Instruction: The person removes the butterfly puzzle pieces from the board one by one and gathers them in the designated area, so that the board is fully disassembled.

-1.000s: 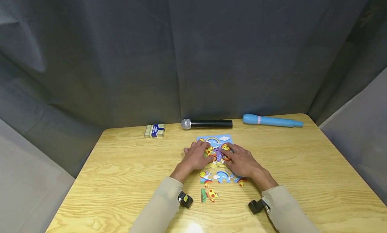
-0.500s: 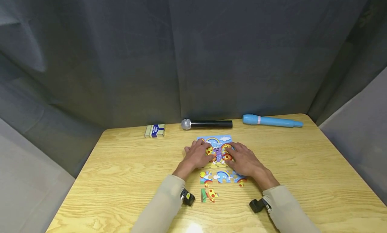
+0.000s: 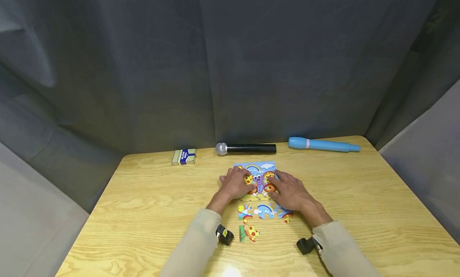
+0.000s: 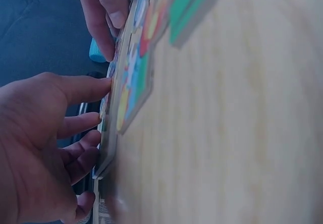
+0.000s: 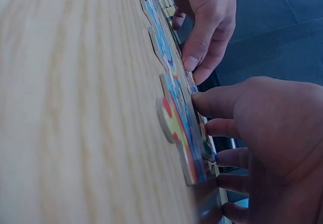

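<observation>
A butterfly jigsaw puzzle (image 3: 259, 182) with a rainbow and cloud lies on the wooden table, in the middle of the head view. My left hand (image 3: 232, 186) rests over its left side, thumb and fingertips touching the picture. On the opposite side my right hand (image 3: 292, 192) touches the right wing and edge with its fingertips. Both hands have slightly bent fingers that are spread apart, pressing from above without gripping a piece. In the left wrist view the thumb of my left hand (image 4: 40, 133) meets the puzzle's near edge. Parts of both puzzle sides are hidden under the hands.
Loose puzzle pieces lie nearer me: a rainbow piece (image 3: 266, 210), a sun piece (image 3: 245, 211), a red-and-yellow piece (image 3: 286, 214) and a green-and-yellow pair (image 3: 249, 233). Along the back stand out a microphone (image 3: 248, 148), a blue tube-shaped object (image 3: 325, 144) and a striped box (image 3: 184, 156).
My right hand has shifted slightly right, uncovering more of the butterfly's right wing. My left wrist has moved slightly right, and its fingers still rest on the puzzle.
</observation>
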Action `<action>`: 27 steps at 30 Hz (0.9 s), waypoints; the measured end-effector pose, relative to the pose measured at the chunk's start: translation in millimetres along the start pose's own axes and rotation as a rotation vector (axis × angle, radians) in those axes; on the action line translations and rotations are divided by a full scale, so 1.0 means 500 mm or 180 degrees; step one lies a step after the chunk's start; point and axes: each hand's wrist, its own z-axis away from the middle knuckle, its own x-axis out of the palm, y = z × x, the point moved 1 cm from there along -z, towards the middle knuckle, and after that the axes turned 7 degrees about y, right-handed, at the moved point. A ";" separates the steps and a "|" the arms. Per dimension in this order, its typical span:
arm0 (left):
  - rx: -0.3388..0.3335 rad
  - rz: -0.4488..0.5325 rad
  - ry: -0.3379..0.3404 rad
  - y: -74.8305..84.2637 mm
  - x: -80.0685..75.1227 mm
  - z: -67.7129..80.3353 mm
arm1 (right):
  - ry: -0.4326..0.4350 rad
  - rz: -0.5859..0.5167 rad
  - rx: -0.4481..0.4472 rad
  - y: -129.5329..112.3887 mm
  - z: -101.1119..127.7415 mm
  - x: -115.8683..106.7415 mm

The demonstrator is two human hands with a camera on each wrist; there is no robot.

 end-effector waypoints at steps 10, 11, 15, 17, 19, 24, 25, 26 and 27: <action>-0.0007 0.0280 0.0080 0.002 0.002 -0.003 | -0.0007 0.0019 0.0032 0.002 -0.003 0.004; 0.0012 0.0293 0.0095 0.001 0.003 -0.003 | -0.0009 0.0020 0.0035 0.002 -0.003 0.005; 0.0060 0.0274 0.0186 0.000 0.003 -0.002 | -0.0011 0.0007 0.0032 -0.001 -0.004 0.006; 0.0080 0.0275 0.0246 -0.001 0.002 -0.001 | -0.0013 0.0009 0.0036 -0.003 -0.004 0.006; 0.0109 0.0279 0.0300 -0.002 0.000 0.000 | -0.0010 0.0017 0.0038 -0.004 -0.004 0.006; 0.0148 0.0258 0.0370 -0.006 -0.004 0.003 | -0.0013 0.0035 0.0018 -0.004 -0.005 0.005; 0.0148 0.0241 0.0384 -0.008 -0.005 0.004 | -0.0014 0.0033 0.0016 -0.004 -0.005 0.005; 0.0149 0.0242 0.0412 -0.009 -0.006 0.004 | -0.0012 0.0030 0.0014 -0.003 -0.004 0.005; 0.0148 0.0246 0.0440 -0.011 -0.008 0.005 | -0.0013 0.0033 0.0013 -0.003 -0.004 0.004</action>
